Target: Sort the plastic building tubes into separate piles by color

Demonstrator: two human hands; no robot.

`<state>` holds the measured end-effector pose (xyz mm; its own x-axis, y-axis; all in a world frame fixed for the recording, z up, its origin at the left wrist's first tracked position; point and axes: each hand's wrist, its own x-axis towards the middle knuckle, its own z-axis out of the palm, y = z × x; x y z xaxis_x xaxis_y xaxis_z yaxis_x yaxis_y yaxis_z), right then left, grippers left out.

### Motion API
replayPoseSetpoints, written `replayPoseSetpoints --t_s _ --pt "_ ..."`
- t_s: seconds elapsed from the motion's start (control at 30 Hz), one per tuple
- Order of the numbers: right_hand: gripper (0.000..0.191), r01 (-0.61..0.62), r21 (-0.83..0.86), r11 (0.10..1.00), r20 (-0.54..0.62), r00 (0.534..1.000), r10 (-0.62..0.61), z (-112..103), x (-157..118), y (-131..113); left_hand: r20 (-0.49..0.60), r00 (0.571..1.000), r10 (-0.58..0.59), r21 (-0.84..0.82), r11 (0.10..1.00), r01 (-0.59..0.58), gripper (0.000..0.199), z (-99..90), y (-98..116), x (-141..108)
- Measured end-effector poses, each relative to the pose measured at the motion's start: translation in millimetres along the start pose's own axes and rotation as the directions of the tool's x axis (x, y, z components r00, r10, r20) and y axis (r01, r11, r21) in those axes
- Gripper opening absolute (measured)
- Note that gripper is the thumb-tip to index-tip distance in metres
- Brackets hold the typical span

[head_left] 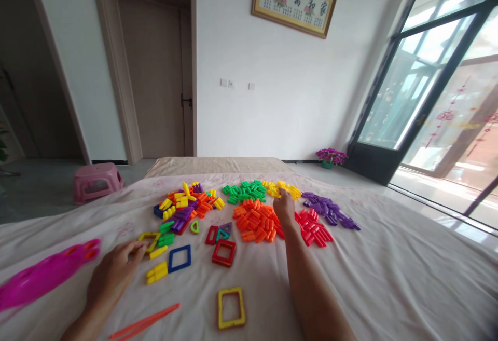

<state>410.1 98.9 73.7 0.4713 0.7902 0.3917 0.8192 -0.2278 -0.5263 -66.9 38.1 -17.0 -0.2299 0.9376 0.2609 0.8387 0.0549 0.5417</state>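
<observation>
My left hand [119, 268], at the left, has its fingers closed on the edge of a yellow frame piece [152, 237]. Beside it lie green sticks [166, 240], yellow sticks [156, 272] and a blue square frame [179, 259]. My right hand [284, 206] reaches to the yellow pile [293, 191]; its fingers are bunched at the pile's near edge, and what they hold, if anything, is hidden. Around that hand are a green pile [249, 190], an orange pile [254, 221], a red pile [313, 228] and a purple pile [327, 208].
A mixed pile [187, 203] sits left of centre. Nearer are red square frames [223, 262], a yellow rectangular frame [220, 310], orange tweezers-like sticks [146, 322] and a pink plastic item [46, 278]. A pink stool [97, 172] stands beyond the cloth-covered surface [373, 278].
</observation>
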Motion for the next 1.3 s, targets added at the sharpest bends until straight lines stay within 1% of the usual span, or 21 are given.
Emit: replayPoseSetpoints --t_s 0.07,0.13,0.23,0.3,0.33,0.37,0.4,0.47,0.5,0.53,0.6,0.67,0.7,0.77,0.83,0.9,1.03,1.07,1.13,1.2,1.3 --pt "0.054 -0.041 0.025 0.999 -0.033 0.999 0.042 -2 2 8 -0.004 1.0 0.003 0.004 1.0 -0.003 0.039 0.9 -1 0" --pt "0.052 -0.019 0.054 0.998 -0.02 1.0 0.02 0 1 5 -0.003 1.0 0.001 0.012 1.0 -0.001 0.04 1.1 -1 0" --pt "0.043 0.107 0.108 0.988 0.061 0.992 -0.114 8 -8 -17 0.008 1.0 -0.007 0.026 1.0 0.007 0.04 -0.3 1 0" --pt "0.036 0.238 0.174 0.956 0.138 0.955 -0.263 15 -22 -42 0.016 1.0 -0.004 0.03 1.0 0.003 0.041 -1.9 3 -2" --pt "0.033 0.311 0.22 0.924 0.18 0.919 -0.352 19 -31 -56 0.016 1.0 -0.001 0.029 1.0 0.0 0.041 -2.6 4 -2" --pt "0.031 0.384 0.273 0.882 0.217 0.869 -0.445 22 -43 -69 0.017 1.0 0.004 0.024 1.0 -0.005 0.041 -3.0 5 -3" --pt "0.029 0.451 0.33 0.829 0.249 0.806 -0.538 25 -56 -83 0.014 1.0 0.003 0.018 1.0 -0.003 0.041 -3.2 6 -3" --pt "0.027 0.558 0.434 0.707 0.291 0.656 -0.697 29 -85 -107 0.01 1.0 -0.004 -0.001 1.0 0.004 0.04 -3.1 6 -4" --pt "0.027 0.596 0.473 0.649 0.307 0.579 -0.756 30 -100 -117 0.01 1.0 -0.009 -0.017 1.0 0.009 0.04 -3.1 5 -3" --pt "0.027 0.625 0.505 0.595 0.319 0.506 -0.802 31 -115 -125 0.013 1.0 -0.013 -0.035 0.999 0.013 0.04 -3.4 3 -2" --pt "0.028 0.667 0.55 0.503 0.336 0.375 -0.864 32 -141 -138 0.027 0.999 -0.024 -0.077 0.997 0.026 0.038 -5.3 -2 0" --pt "0.03 0.706 0.567 0.424 0.334 0.274 -0.902 33 -163 -147 0.045 0.998 -0.045 -0.127 0.991 0.05 0.037 -9.2 -8 2" --pt "0.031 0.727 0.565 0.39 0.328 0.236 -0.915 35 -171 -150 0.041 0.997 -0.058 -0.155 0.986 0.064 0.038 -11.6 -11 3" --pt "0.033 0.769 0.544 0.336 0.323 0.177 -0.93 38 -183 -156 0.004 0.996 -0.088 -0.19 0.978 0.087 0.04 -16.5 -15 5" --pt "0.032 0.807 0.506 0.304 0.331 0.144 -0.933 45 -191 -160 -0.033 0.993 -0.111 -0.154 0.982 0.105 0.041 -20.2 -16 5" --pt "0.028 0.839 0.455 0.299 0.347 0.142 -0.927 53 -197 -163 -0.027 0.994 -0.103 -0.08 0.992 0.101 0.041 -21.9 -13 3" --pt "0.019 0.873 0.347 0.343 0.362 0.212 -0.908 66 -204 -164 0.005 1.0 -0.029 -0.032 0.999 0.029 0.039 -20.1 -7 1" --pt "0.018 0.873 0.337 0.351 0.359 0.225 -0.906 67 -205 -163 0.006 1.0 -0.015 -0.027 1.0 0.015 0.039 -19.2 -6 1" --pt "0.017 0.871 0.342 0.353 0.343 0.234 -0.91 67 -207 -163 -0.001 1.0 0.003 -0.011 1.0 -0.003 0.039 -17.5 -6 1" --pt "0.023 0.867 0.365 0.338 0.321 0.224 -0.92 65 -208 -163 -0.011 1.0 0.017 -0.002 1.0 -0.017 0.039 -16.2 -7 2" --pt "0.026 0.871 0.39 0.299 0.301 0.186 -0.935 63 -209 -164 -0.021 0.999 0.027 -0.007 1.0 -0.027 0.038 -14.6 -8 3"
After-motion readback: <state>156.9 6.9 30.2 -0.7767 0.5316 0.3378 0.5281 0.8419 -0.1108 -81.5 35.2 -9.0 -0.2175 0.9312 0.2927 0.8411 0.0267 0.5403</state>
